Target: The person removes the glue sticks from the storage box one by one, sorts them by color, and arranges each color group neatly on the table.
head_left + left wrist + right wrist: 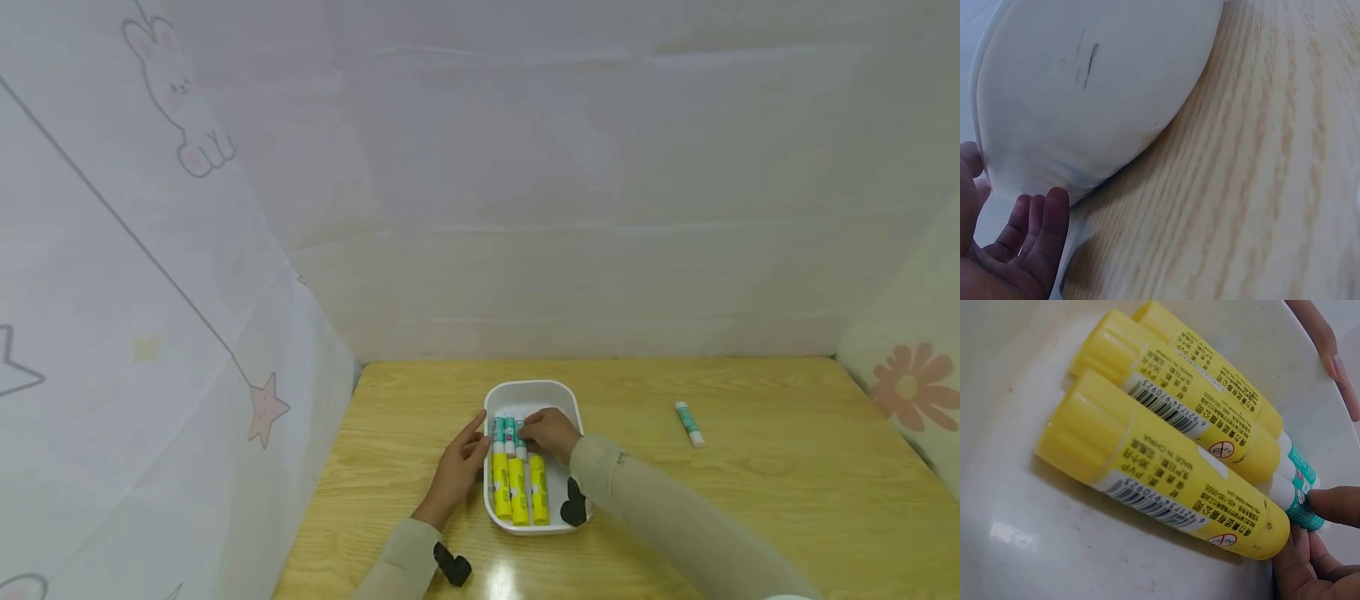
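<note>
A white plastic tray (555, 398) holds several glue sticks. My left hand (456, 471) is at its left side, thumb over the rim and other fingers against the outer wall (1104, 75). Inside the tray, my right hand (553, 433) pinches a small teal-and-white glue stick (1304, 509) between thumb and fingers. Two similar teal glue sticks (504, 433) lie beside it to the left. Nearer to me lie three yellow glue sticks (519, 492), with the rightmost yellow glue stick (1166, 469) a little apart from the other two.
One more teal-and-white glue stick (689, 424) lies on the wooden table (787, 500), right of the tray. Pale cloth (562, 275) with printed drawings hangs behind and along both sides. A black device (453, 567) is strapped at my left wrist, another (573, 504) at my right.
</note>
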The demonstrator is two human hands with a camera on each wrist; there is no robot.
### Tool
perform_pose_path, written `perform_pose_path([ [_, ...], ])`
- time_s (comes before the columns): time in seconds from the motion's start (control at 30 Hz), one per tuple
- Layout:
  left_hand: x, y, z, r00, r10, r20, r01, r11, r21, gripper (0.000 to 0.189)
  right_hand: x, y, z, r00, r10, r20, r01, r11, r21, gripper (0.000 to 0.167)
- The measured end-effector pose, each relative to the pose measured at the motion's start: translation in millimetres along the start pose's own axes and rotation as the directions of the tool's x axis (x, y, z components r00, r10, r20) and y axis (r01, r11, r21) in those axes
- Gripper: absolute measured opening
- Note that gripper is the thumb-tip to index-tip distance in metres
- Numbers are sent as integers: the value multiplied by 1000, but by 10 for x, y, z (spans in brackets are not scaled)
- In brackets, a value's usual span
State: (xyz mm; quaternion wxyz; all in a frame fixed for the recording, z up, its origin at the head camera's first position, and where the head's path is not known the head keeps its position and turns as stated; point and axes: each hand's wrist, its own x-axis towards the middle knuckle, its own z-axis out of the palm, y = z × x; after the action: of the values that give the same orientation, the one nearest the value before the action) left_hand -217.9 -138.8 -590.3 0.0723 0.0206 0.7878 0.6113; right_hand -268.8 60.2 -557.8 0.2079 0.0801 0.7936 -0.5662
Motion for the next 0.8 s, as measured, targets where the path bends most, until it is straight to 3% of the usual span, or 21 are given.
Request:
perform_pose_path([
  [0.2, -16, 51, -18, 1000, -11, 9, 11, 1000, 2, 50, -37, -39, -17, 1000, 14, 3, -14, 1000, -7, 36],
  [0.47, -204, 367, -40, 1000, -1, 20, 1, 1000, 26, 55, -1, 9, -49, 999, 22, 38, -24, 999, 47, 40],
  [0.57, -193, 339, -40, 1000, -4, 17, 3, 1000, 21, 52, 16, 30, -65, 998, 18, 57, -21, 999, 46, 41],
  [0.8, -49, 87, -26, 1000, 0, 5, 0, 1000, 15, 49, -10, -52, -144, 996, -1, 86, -2, 999, 43, 40],
])
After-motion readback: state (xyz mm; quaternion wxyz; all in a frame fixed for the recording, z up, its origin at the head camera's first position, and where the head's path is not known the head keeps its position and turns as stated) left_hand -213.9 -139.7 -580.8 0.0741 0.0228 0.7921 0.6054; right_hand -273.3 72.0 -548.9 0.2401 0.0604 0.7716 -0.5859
